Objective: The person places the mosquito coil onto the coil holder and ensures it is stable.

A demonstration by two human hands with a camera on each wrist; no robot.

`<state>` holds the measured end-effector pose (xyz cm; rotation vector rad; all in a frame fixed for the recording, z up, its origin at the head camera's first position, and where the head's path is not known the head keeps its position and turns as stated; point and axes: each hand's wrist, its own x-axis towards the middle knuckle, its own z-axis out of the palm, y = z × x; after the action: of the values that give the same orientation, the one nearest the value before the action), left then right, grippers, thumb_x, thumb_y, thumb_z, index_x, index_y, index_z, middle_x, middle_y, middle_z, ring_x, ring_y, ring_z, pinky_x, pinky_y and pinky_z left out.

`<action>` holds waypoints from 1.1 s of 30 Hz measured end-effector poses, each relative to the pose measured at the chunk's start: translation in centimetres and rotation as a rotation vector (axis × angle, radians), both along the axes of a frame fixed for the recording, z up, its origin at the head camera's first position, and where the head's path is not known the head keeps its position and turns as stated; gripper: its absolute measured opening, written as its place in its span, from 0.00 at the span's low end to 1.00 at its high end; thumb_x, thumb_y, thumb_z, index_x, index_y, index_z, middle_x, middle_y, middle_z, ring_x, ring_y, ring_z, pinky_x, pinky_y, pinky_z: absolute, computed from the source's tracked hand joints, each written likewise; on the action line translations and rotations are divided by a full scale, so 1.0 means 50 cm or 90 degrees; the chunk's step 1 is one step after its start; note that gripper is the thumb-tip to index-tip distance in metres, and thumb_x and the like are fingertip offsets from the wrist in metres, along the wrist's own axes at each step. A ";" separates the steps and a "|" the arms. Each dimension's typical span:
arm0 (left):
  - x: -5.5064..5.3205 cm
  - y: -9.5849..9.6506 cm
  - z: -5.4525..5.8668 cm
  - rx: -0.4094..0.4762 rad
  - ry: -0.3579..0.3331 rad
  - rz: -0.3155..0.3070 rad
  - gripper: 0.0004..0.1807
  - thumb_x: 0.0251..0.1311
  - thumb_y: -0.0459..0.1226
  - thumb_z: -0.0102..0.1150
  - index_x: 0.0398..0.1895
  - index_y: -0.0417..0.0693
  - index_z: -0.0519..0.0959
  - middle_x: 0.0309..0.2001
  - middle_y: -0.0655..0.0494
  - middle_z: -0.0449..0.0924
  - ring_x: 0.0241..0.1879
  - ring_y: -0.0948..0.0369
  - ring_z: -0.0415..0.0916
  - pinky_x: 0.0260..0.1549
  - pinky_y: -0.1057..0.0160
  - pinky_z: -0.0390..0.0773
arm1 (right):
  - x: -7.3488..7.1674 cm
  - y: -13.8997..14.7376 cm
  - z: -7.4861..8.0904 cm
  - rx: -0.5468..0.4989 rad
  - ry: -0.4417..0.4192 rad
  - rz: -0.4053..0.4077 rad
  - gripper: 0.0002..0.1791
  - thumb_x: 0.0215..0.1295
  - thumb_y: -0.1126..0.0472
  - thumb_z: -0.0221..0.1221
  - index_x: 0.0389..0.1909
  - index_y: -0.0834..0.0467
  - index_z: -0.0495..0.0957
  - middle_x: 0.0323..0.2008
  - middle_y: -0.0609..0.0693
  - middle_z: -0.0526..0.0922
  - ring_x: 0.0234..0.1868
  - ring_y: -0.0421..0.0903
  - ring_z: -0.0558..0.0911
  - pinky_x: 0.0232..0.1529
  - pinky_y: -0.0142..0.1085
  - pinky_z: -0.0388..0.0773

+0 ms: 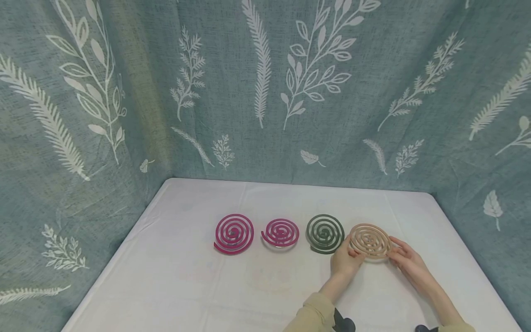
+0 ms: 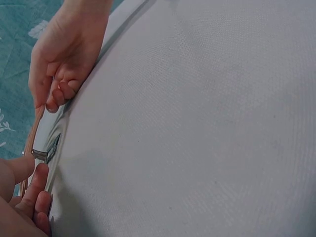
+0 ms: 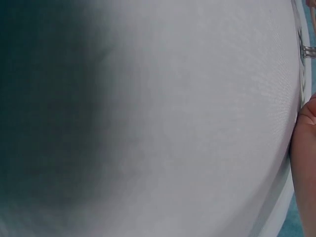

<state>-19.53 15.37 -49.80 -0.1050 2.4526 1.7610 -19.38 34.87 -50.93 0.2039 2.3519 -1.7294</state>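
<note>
A tan mosquito coil [image 1: 369,240] is held flat between both hands at the right of the row in the head view. My left hand [image 1: 346,259] pinches its lower left edge, and my right hand [image 1: 408,263] pinches its right edge. From the left wrist, the coil [image 2: 32,133] shows edge-on, with a small metal stand [image 2: 41,155] beneath it beside my left fingers. The right wrist view catches the stand [image 3: 309,51] and part of the right hand [image 3: 307,133]. A dark green mosquito coil [image 1: 325,234] lies just left of my left hand.
Farther left are a raised magenta coil [image 1: 280,233] and a larger magenta coil [image 1: 234,234], all in one row. A white cloth [image 1: 232,295] covers the table. Blue-green leaf-patterned curtains [image 1: 232,92] stand behind and at both sides.
</note>
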 end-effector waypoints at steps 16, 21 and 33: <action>-0.005 0.003 0.001 -0.006 -0.005 0.001 0.35 0.51 0.35 0.67 0.65 0.46 0.68 0.20 0.64 0.67 0.19 0.71 0.60 0.18 0.76 0.62 | -0.005 0.000 0.003 0.001 -0.003 -0.010 0.39 0.70 0.55 0.51 0.73 0.66 0.42 0.31 0.34 0.70 0.32 0.30 0.68 0.33 0.24 0.69; -0.005 0.004 0.001 -0.005 -0.005 0.002 0.35 0.51 0.35 0.67 0.65 0.46 0.68 0.20 0.65 0.66 0.19 0.71 0.60 0.17 0.76 0.62 | -0.005 0.002 0.002 -0.015 0.005 -0.007 0.38 0.71 0.58 0.50 0.72 0.67 0.42 0.31 0.34 0.69 0.31 0.31 0.67 0.33 0.24 0.69; -0.005 0.004 0.002 -0.008 -0.006 0.003 0.35 0.51 0.35 0.67 0.65 0.47 0.69 0.20 0.65 0.66 0.19 0.71 0.60 0.17 0.76 0.62 | -0.004 0.001 0.006 -0.023 -0.002 -0.006 0.39 0.70 0.57 0.51 0.73 0.67 0.41 0.31 0.35 0.69 0.31 0.31 0.66 0.34 0.24 0.69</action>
<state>-19.78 15.59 -49.69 -0.1196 2.4585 1.7433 -19.60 34.90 -50.65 0.2123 2.3192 -1.7741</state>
